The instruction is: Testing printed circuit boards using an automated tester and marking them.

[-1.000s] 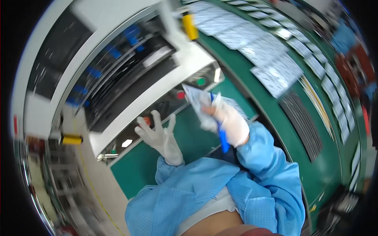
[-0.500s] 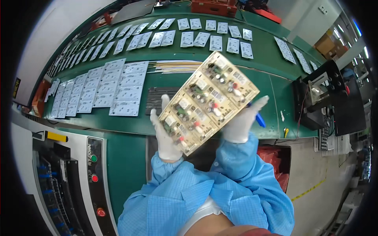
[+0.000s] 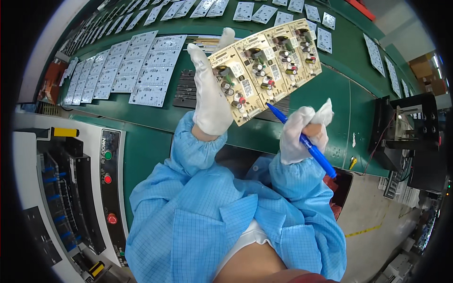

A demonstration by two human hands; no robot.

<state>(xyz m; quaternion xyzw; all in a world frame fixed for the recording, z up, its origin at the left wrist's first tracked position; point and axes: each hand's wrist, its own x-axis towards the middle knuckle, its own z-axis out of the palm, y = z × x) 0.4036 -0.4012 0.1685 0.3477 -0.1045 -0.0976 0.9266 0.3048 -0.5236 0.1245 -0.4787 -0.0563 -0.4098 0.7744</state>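
Observation:
A tan circuit board panel, full of capacitors and other upright components and with white code labels, is held up over the green bench. My left hand, in a white glove, grips it by its left end, with the thumb side toward me. My right hand, gloved too, with a bare fingertip showing, is closed round a blue marker pen. The pen's tip is at the panel's near edge; whether it touches cannot be made out.
Whitish board panels lie in overlapping columns at the left. Smaller boards stand in rows further back. A dark ribbed block sits under the panel. To the right is a black fixture; at left, a machine with buttons.
The panel has turned and moved up and right in view, held by my left hand alone. My right hand has come off it, and the blue pen now points at its near edge.

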